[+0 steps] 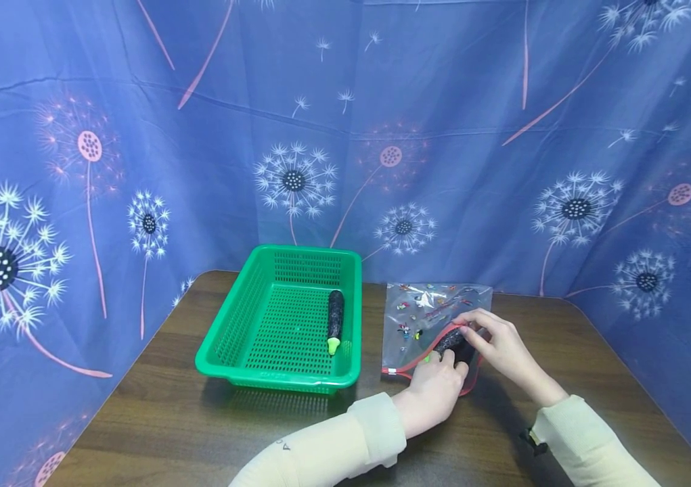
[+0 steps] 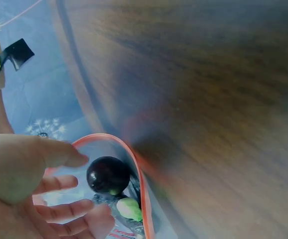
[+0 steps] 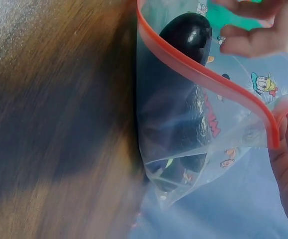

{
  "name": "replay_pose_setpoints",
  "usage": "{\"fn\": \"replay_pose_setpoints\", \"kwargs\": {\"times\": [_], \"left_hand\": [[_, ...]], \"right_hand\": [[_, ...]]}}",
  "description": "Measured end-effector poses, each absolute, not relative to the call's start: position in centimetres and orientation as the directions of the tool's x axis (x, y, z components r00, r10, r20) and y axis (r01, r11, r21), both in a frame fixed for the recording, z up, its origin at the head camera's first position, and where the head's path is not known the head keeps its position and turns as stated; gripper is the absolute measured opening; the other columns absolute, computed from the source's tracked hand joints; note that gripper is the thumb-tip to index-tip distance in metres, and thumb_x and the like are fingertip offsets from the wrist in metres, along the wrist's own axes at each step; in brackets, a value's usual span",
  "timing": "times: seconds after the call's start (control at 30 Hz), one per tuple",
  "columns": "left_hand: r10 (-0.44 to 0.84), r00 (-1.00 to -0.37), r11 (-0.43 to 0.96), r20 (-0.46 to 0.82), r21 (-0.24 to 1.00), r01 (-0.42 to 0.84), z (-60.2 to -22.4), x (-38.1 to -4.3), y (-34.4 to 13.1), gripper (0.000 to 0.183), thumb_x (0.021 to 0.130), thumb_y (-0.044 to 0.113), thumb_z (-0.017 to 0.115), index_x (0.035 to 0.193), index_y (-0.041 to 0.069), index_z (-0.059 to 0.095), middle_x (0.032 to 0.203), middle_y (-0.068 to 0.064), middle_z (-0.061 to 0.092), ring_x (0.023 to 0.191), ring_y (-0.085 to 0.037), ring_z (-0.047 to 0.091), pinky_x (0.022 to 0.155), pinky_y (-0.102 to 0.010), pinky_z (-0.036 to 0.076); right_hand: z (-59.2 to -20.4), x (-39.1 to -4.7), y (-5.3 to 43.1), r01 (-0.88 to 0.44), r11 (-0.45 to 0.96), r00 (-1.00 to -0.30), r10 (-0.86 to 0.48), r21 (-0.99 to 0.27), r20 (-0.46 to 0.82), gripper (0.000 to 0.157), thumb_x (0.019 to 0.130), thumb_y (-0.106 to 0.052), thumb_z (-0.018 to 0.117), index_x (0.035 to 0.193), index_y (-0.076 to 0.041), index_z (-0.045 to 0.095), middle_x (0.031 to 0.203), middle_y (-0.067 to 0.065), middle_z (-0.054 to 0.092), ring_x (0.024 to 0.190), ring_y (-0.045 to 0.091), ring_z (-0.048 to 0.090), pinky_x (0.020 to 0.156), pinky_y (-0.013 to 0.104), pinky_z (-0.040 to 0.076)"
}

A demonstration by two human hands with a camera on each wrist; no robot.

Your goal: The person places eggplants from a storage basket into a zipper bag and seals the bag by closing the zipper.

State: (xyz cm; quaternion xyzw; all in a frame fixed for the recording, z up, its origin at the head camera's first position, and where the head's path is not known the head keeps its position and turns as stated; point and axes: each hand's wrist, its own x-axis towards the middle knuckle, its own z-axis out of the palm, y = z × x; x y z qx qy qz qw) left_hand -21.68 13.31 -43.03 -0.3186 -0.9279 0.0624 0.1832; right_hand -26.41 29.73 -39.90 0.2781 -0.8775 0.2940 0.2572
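A clear zip bag (image 1: pixel 400 325) with a red zip edge and cartoon prints lies on the table, its mouth apart. Inside are dark eggplants (image 3: pixel 184 40); the left wrist view shows a shiny black rounded end (image 2: pixel 109 175) and a light green stem (image 2: pixel 129 209). My left hand (image 1: pixel 435 392) is at the bag's mouth, fingers loosely spread beside an eggplant, with a small gap in the right wrist view. With thumb and fingers, my right hand (image 1: pixel 500 345) pinches the red edge (image 3: pixel 278 122) on the far side of the mouth.
Left of the bag stands a green perforated basket (image 1: pixel 211 362). One eggplant (image 1: pixel 335 318) with a green stem lies along its right side. The brown wooden table (image 1: pixel 156 419) ends at a blue dandelion-print cloth (image 1: pixel 473 169) hanging behind and at both sides.
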Motion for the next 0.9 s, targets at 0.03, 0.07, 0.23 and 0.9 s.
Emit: {"fn": "replay_pose_setpoints", "kwargs": {"times": [0.03, 0.07, 0.23, 0.9], "left_hand": [[0.618, -0.731, 0.786, 0.289, -0.221, 0.577, -42.9, -21.6, 13.1, 0.031, 0.079, 0.039, 0.071, 0.103, 0.026, 0.055, 0.098, 0.004, 0.054, 0.080, -0.013, 0.053, 0.055, -0.023, 0.043], [0.621, -0.733, 0.784, 0.277, -0.213, 0.584, -42.8, -21.5, 12.9, 0.034, 0.078, 0.041, 0.072, 0.103, 0.027, 0.055, 0.099, 0.004, 0.054, 0.081, -0.013, 0.053, 0.056, -0.024, 0.043], [0.642, -0.722, 0.767, 0.258, -0.188, 0.614, -42.1, -20.9, 11.7, 0.042, 0.074, 0.047, 0.073, 0.107, 0.027, 0.055, 0.102, 0.004, 0.054, 0.087, -0.014, 0.053, 0.058, -0.027, 0.045], [0.713, -0.593, 0.683, 0.374, -0.182, 0.707, -37.2, -18.6, 6.4, 0.045, 0.073, 0.047, 0.072, 0.107, 0.025, 0.054, 0.102, 0.002, 0.054, 0.080, -0.014, 0.052, 0.053, -0.023, 0.041]], "right_hand": [[-39.9, -26.4, 29.7, -0.637, 0.673, -0.715, -0.332, -0.377, 0.616, 0.022, 0.083, -0.001, 0.068, 0.099, -0.017, 0.066, 0.091, -0.004, 0.065, 0.067, 0.001, 0.055, 0.056, 0.017, 0.044], [-39.9, -26.4, 29.7, -0.635, 0.675, -0.714, -0.328, -0.375, 0.618, 0.022, 0.083, -0.001, 0.068, 0.098, -0.016, 0.066, 0.090, -0.005, 0.065, 0.068, 0.001, 0.055, 0.056, 0.017, 0.044], [-39.8, -26.3, 29.7, -0.624, 0.687, -0.714, -0.308, -0.372, 0.629, 0.023, 0.080, 0.002, 0.070, 0.093, -0.015, 0.063, 0.083, -0.007, 0.063, 0.069, 0.000, 0.055, 0.054, 0.019, 0.045], [-39.8, -25.9, 30.0, -0.599, 0.689, -0.754, -0.313, -0.408, 0.577, 0.019, 0.083, -0.005, 0.070, 0.094, -0.018, 0.063, 0.079, -0.010, 0.061, 0.068, 0.001, 0.056, 0.057, 0.020, 0.047]]}}
